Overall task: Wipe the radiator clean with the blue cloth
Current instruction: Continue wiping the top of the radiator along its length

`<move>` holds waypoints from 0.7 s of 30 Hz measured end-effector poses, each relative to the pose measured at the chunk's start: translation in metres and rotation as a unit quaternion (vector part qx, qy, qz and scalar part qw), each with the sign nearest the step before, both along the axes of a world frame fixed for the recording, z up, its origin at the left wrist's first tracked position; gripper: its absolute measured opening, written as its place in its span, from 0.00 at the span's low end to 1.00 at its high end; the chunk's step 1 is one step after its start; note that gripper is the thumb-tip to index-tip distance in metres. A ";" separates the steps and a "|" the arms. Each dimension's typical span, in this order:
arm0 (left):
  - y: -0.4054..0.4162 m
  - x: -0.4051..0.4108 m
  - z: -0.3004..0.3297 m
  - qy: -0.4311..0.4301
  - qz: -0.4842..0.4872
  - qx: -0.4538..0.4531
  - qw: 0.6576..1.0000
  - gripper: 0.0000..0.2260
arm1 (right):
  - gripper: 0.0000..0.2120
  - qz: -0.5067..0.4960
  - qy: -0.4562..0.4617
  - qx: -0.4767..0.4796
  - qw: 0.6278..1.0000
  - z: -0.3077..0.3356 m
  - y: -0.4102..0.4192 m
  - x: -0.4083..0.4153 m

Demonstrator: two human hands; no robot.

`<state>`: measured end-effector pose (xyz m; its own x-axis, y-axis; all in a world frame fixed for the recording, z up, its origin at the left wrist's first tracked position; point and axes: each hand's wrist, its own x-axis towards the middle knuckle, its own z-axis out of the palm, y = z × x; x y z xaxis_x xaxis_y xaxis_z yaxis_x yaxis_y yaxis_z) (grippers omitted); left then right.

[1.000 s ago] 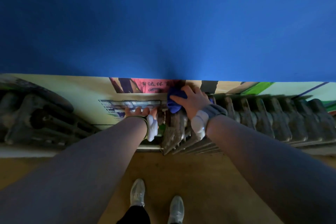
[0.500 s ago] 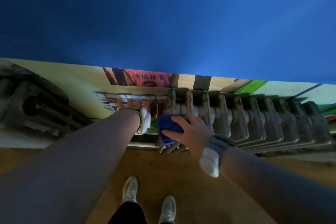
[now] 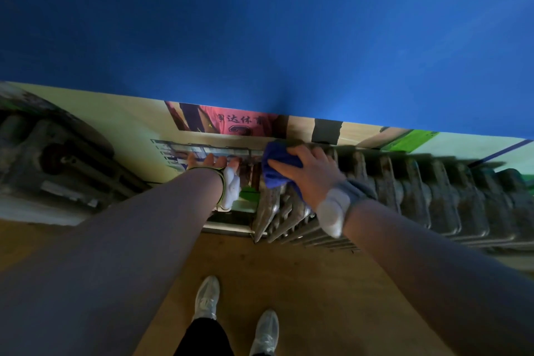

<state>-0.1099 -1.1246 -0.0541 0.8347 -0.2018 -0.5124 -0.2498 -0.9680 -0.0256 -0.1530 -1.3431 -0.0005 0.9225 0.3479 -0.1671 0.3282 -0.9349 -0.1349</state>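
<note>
The right hand (image 3: 307, 172) has its fingers curled over the bunched blue cloth (image 3: 278, 166), pressing it onto the top of the radiator (image 3: 410, 191) at that unit's leftmost fin, close under the painted wall (image 3: 260, 23). From the knuckles the cloth sticks out toward nine o'clock and a little toward twelve, so the wad lies between the palm and the metal, with only its left part showing. The radiator's long axis runs from this end off toward three o'clock, fin after fin, while each fin itself drops from twelve o'clock at the wall down to six o'clock near the wooden floor (image 3: 303, 274). That is the relation the next stroke turns on: the cloth sits at the high end of one fin, so a pull toward six o'clock would follow that fin, and the unwiped run appears to lie toward three o'clock. The right hand is plainly the working one. The left hand (image 3: 212, 162) rests at nine o'clock from the cloth, fingers spread flat against the wall poster (image 3: 202, 150) beside the radiator's end, gripping nothing, likely just bracing. Rust or grime blotches the fins, though the dim light blurs the detail.
</note>
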 end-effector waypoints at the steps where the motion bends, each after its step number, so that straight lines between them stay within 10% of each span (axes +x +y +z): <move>1: 0.001 0.000 -0.001 -0.007 -0.010 0.005 1.000 0.31 | 0.30 0.032 -0.008 -0.015 0.999 -0.005 -0.005 -0.015; 7: -0.005 -0.005 0.006 -0.024 -0.003 -0.006 1.000 0.36 | 0.44 0.100 -0.010 -0.087 0.991 0.005 -0.013 -0.064; 21: 0.001 -0.001 0.003 0.034 0.007 -0.017 0.999 0.38 | 0.25 -0.032 -0.006 -0.083 0.996 0.018 -0.007 0.006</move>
<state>-0.1106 -1.1233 -0.0508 0.8011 -0.2081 -0.5612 -0.2357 -0.9715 0.0239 -0.1467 -1.3505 0.0178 0.9444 0.2563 -0.2058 0.2673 -0.9632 0.0272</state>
